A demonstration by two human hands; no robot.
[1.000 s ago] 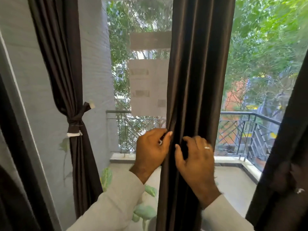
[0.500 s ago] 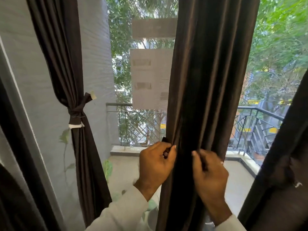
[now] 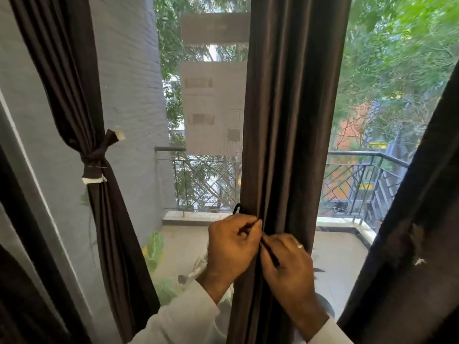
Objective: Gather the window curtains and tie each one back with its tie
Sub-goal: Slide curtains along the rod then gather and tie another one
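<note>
My left hand (image 3: 232, 247) and right hand (image 3: 285, 259) have come together at the front of the middle curtain (image 3: 285, 120); a second ago they sat apart on its folds, fingers spread over the cloth. Both hands have also dropped lower on the panel. The left fingers are now curled, pinching one end of the thin dark tie (image 3: 269, 253); a small loop of it shows just above my knuckles at the curtain's left edge. The right fingers are curled round the other end, which runs diagonally across that hand. The panel is gathered into a narrow column between the hands.

Judgement: gathering of this panel is complete and knotting has begun; the ends are held but not yet crossed into a knot.

The left curtain (image 3: 74, 95) is already bound by its knotted tie-back (image 3: 95, 157). The right-edge curtain (image 3: 422, 219) hangs loose.
</note>
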